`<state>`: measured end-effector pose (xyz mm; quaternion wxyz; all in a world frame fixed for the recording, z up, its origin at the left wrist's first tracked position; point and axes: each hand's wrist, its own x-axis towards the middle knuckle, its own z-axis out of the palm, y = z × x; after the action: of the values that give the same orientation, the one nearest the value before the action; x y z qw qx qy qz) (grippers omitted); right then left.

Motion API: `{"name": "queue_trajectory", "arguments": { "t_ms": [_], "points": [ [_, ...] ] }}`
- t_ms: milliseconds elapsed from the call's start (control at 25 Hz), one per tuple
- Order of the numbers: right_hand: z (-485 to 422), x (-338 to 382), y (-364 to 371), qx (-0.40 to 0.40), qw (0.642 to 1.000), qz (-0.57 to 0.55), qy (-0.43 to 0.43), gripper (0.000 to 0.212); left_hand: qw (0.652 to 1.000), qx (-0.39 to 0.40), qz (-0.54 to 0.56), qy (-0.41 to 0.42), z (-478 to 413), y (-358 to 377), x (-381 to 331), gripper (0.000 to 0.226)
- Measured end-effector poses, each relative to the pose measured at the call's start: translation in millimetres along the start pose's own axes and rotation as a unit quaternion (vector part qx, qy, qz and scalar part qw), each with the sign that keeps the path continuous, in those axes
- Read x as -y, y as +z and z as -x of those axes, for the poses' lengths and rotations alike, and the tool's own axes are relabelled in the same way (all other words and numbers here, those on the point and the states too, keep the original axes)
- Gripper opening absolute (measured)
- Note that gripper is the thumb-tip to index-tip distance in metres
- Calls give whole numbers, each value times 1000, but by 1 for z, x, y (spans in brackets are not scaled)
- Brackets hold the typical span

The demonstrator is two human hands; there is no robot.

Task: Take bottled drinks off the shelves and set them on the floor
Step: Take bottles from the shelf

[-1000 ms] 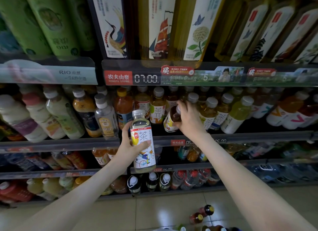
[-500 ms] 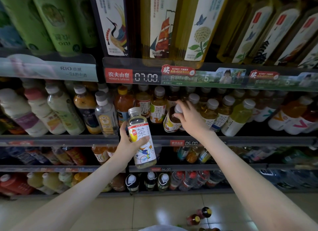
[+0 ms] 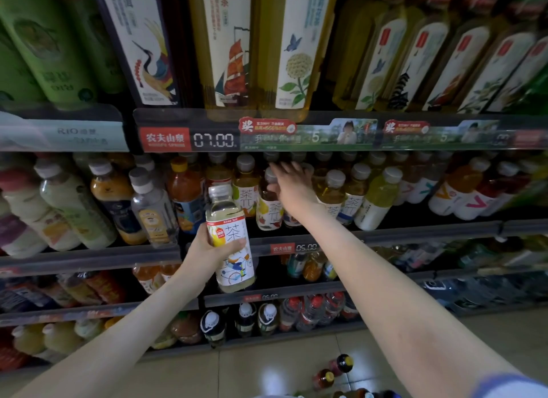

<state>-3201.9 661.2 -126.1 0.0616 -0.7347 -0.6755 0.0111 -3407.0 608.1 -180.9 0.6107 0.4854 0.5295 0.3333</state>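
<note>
- Left hand (image 3: 207, 251): arm reaches up from lower left, fingers and thumb wrapped around the middle of a tea bottle (image 3: 229, 237). Firm hold on the white label; thumb lies across the front.
- Tea bottle: pale yellow drink, white cap, label with a large Chinese character and a bicycle drawing. Held clear of the shelves, roughly upright, top tilted slightly left, in front of the middle shelf rail (image 3: 370, 240).
- Right hand (image 3: 292, 184): arm stretched forward from lower right, palm toward the shelf, fingers spread and loosely open. Fingertips sit at the caps of the shelved bottles; hand is motion-blurred, so I cannot tell whether it touches one. Nothing is enclosed in it.
- Brown tea bottle (image 3: 268, 203): stands on the middle shelf just left of the right hand, white label, grey cap.
- Same shelf row: more capped tea bottles to the right, orange and clear bottles to the left.
- Upper shelf: tall yellow tea bottles (image 3: 228, 47) with illustrated labels (crane, ship, flower); green cans (image 3: 56, 42) at far left.
- Price strip (image 3: 213, 139) under the upper shelf reads 07.00; a lower tag (image 3: 305, 247) reads 05.00.
- Lower shelves: smaller bottles, several with red caps, dim and partly blurred.
- Floor (image 3: 252, 371): pale glossy tile. Two dark bottles with yellow caps (image 3: 333, 371) lie on it near the bottom edge, between the forearms.
</note>
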Motion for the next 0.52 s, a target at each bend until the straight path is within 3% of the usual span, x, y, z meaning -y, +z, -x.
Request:
{"name": "queue_trajectory", "arguments": {
  "t_ms": [120,240,360,520],
  "points": [
    [31,-1,-4,-14,991,-132,-10,63,998,28,-46,32,4,13,-4,58],
    [77,-9,-10,72,916,-394,-25,64,994,66,-75,50,4,35,-6,57],
    [105,-33,-11,118,895,-430,-8,78,981,133,-113,84,2,68,-14,68],
    [129,-84,-10,67,870,-480,89,75,952,201,-199,117,-1,126,-26,76]
  ]
}}
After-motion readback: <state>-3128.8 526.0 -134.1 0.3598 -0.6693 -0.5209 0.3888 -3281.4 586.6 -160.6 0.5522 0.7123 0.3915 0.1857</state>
